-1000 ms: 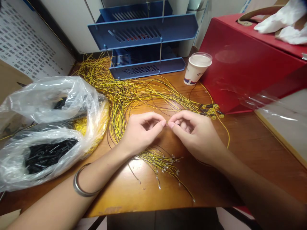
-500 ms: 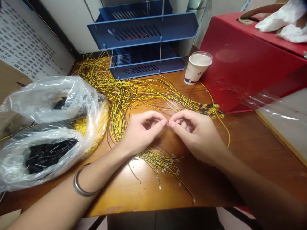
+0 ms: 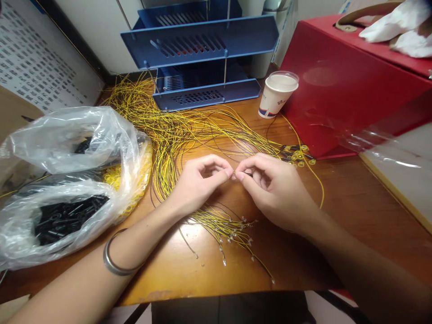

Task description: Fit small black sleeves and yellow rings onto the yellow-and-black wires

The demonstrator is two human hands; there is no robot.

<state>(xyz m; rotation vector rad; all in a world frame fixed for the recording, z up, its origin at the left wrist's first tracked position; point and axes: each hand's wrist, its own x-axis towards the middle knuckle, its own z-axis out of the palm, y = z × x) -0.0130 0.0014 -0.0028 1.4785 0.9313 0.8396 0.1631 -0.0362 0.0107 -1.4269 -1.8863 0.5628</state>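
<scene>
My left hand (image 3: 209, 182) and my right hand (image 3: 270, 186) meet fingertip to fingertip above the middle of the wooden table. Each is closed in a pinch. A tiny stretch of yellow wire (image 3: 234, 172) shows between the two pinches; fingers hide the rest. A small black tube-like piece (image 3: 249, 174) peeks out inside my right hand. Just below the hands lies a fan of yellow and black wires (image 3: 216, 222) with small clear tips. Behind them stretches a long tangled bundle of the same wires (image 3: 172, 126), ending at the right in black pieces with yellow caps (image 3: 297, 155).
Plastic bags (image 3: 124, 180) at the left hold black tubes (image 3: 70, 218) and yellow rings (image 3: 113, 177). A blue tray rack (image 3: 205, 42) stands at the back, beside a paper cup (image 3: 277, 95). A red box (image 3: 347, 85) fills the back right.
Both hands stay at nearly the same place, fingertips still together. The black piece inside my right hand is now easier to see as the fingers have shifted slightly.
</scene>
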